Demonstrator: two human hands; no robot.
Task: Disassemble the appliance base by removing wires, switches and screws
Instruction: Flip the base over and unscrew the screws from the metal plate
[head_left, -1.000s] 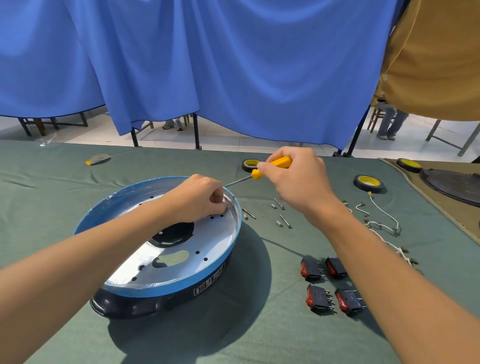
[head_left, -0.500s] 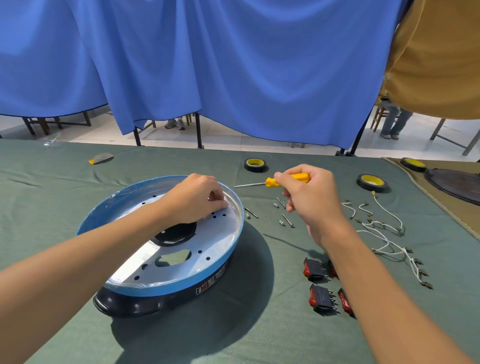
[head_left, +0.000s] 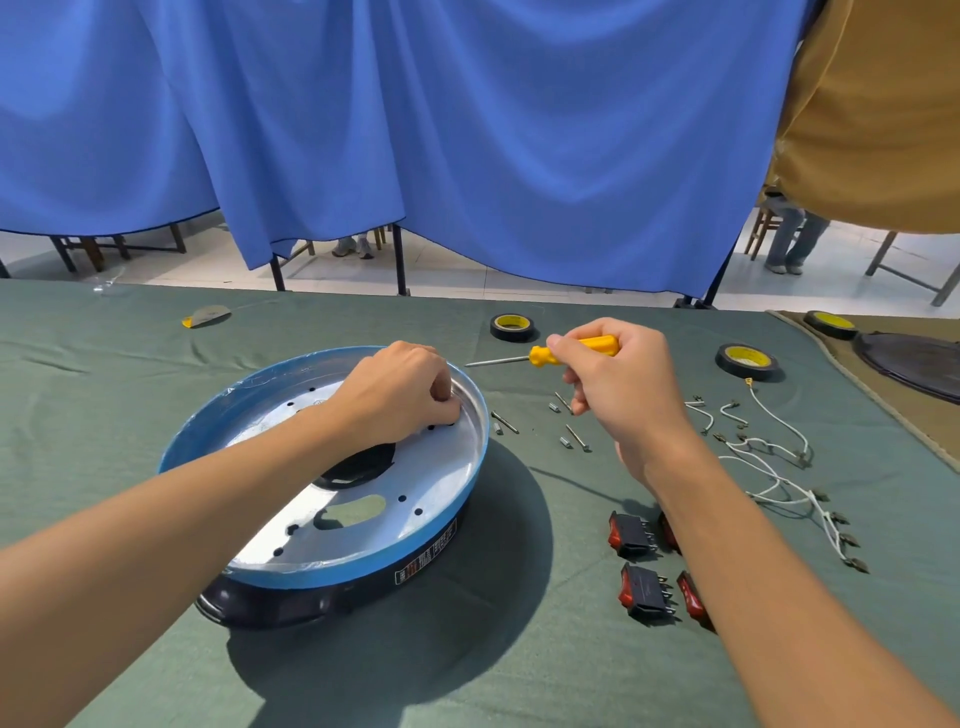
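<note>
Two hands were at work, and the right hand (head_left: 623, 384) had the tool: fingers wrapped round the yellow handle of a screwdriver (head_left: 576, 349). Its shaft was level and pointing left, the tip in the air just past the far right rim of the appliance base (head_left: 311, 571). The left hand (head_left: 405, 397) was down inside that base, fingers curled tight against the silver plate by the far rim. Whether they pinched anything, nobody could tell; the knuckles hid it. And what a base: round, blue-rimmed, a shiny plate dotted with small holes and two big cut-outs, with a black shell underneath and a label on the near side. It sat left of centre on the green cloth (head_left: 467, 675). Right of it lay loose screws (head_left: 576, 436), then white wires (head_left: 769, 457), and nearer, four black-and-red switches (head_left: 631, 538), two partly behind the right forearm. Three tape rolls (head_left: 511, 327) sat toward the far side. Beyond hung a blue curtain (head_left: 467, 130) over pale floor tiles.
</note>
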